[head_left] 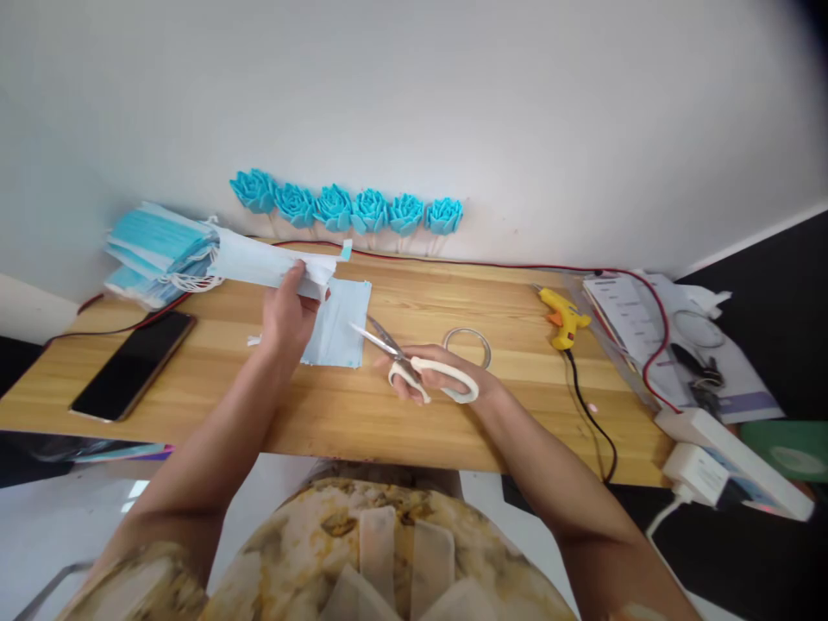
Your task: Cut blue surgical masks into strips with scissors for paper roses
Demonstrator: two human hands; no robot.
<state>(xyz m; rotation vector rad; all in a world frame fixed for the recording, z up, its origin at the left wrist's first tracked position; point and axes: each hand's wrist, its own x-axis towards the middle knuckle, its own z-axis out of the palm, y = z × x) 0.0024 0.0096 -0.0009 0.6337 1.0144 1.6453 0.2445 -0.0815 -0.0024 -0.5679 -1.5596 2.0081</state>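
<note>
My left hand [290,312] pinches a strip of white mask fabric [255,259], which reaches left towards the pile of masks. A small blue scrap [347,251] shows at the strip's right end. Under that hand a flat light-blue mask piece [346,326] lies on the wooden table, partly covered by the fingers. In my right hand [440,371] is a pair of scissors [392,347] with white handles. Their blades are parted, pointing left over the edge of the blue piece and not touching the white strip.
Blue fabric flowers [370,211] on sticks lean against the wall. Stacked masks [159,246] and a phone [134,366] lie left. A metal ring [485,345], yellow glue gun [565,319], papers [624,315] and power strip [730,461] are right. Cables cross the table [453,440].
</note>
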